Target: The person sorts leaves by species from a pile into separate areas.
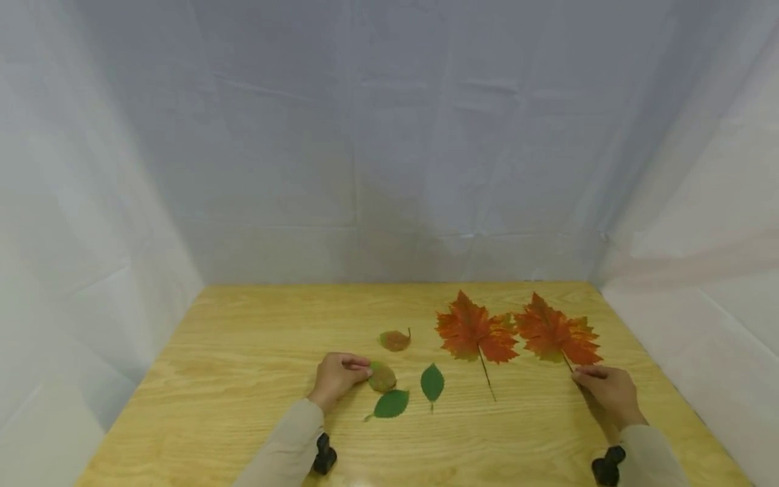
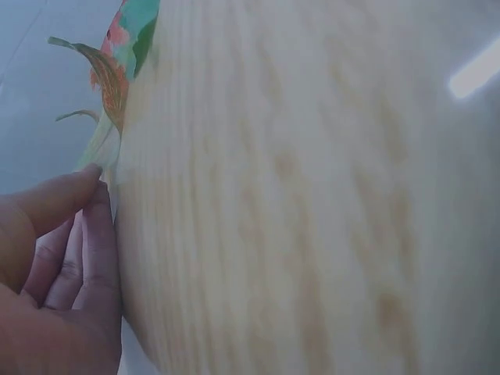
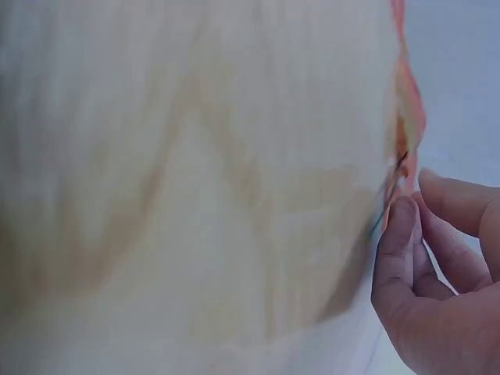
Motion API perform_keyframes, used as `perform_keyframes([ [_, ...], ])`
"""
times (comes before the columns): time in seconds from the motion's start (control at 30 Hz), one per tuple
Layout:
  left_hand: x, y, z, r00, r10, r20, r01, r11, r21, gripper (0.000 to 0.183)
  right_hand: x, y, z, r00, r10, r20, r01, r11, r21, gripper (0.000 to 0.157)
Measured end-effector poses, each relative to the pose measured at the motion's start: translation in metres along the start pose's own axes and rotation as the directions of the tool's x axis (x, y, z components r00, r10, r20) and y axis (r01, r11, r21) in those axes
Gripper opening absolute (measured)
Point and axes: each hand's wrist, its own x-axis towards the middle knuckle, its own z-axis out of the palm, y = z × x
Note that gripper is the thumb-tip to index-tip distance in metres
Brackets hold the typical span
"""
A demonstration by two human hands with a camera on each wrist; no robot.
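Note:
My left hand [image 1: 341, 379] pinches the edge of a brownish-green leaf [image 1: 383, 378] between thumb and fingers. In the left wrist view, that hand's fingertips [image 2: 92, 173] meet at the leaf's pale tip. A green leaf [image 1: 391, 404] lies just below the pinched leaf, partly against it. On the right, my right hand [image 1: 610, 392] holds the stem of an orange-red maple leaf [image 1: 555, 331], whose blade spreads away from me. The right wrist view shows this maple leaf [image 3: 412, 101] nearly edge-on, its stem by the fingertips.
A second maple leaf [image 1: 475, 330] lies left of the held one, their tips nearly touching. Another green leaf [image 1: 433, 383] and a small brown leaf [image 1: 395, 339] lie mid-table. White sheeting [image 1: 389, 169] hangs behind and beside the wooden table [image 1: 243, 352].

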Motion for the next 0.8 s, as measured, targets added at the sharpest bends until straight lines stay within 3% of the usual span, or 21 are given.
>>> perform_keyframes([
  [0.2,0.001,-0.001,-0.002,1.000,-0.004,-0.002,0.004,1.000,-0.005,0.016,-0.002,-0.030,0.009,0.995,-0.098,0.018,0.097,0.994,0.052,0.048],
  [0.4,0.002,-0.001,-0.001,1.000,0.025,-0.009,-0.025,0.999,0.025,0.015,0.010,-0.083,0.035,0.975,-0.183,0.127,0.148,0.959,0.241,0.054],
  [0.6,0.002,-0.002,-0.001,1.000,0.031,0.000,-0.031,0.999,0.030,0.016,0.019,-0.139,0.083,0.955,-0.218,0.203,0.145,0.935,0.323,0.042],
  [0.8,0.003,-0.004,-0.002,1.000,0.027,0.014,-0.027,1.000,0.014,0.016,0.015,-0.178,0.140,0.936,-0.267,0.229,0.164,0.908,0.386,0.031],
])
